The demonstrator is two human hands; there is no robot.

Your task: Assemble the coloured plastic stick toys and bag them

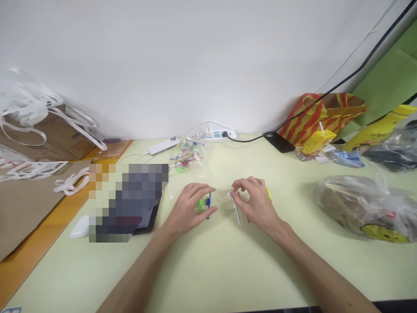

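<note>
My left hand (192, 204) is low over the table with thumb and index finger apart, curved around a small blue plastic piece (208, 201) and a green piece (200, 203). No firm grip on either shows. To its right, my right hand (256, 200) has thumb and index finger closed at the round top of a thin white plastic piece (237, 213), whose stem points toward me. A red piece (248, 219) shows partly below the right thumb, and a bit of a yellow piece (269, 194) appears beyond that hand. Their exact kind is too small to tell.
Behind the hands lies a clear bag of colourful plastic pieces (185, 158), near a power strip (218, 134). A tablet (148, 219) and a white mouse-like object (80, 227) are left. Rightward are a phone (280, 142), drink carton (316, 144) and wrapped bag (368, 208).
</note>
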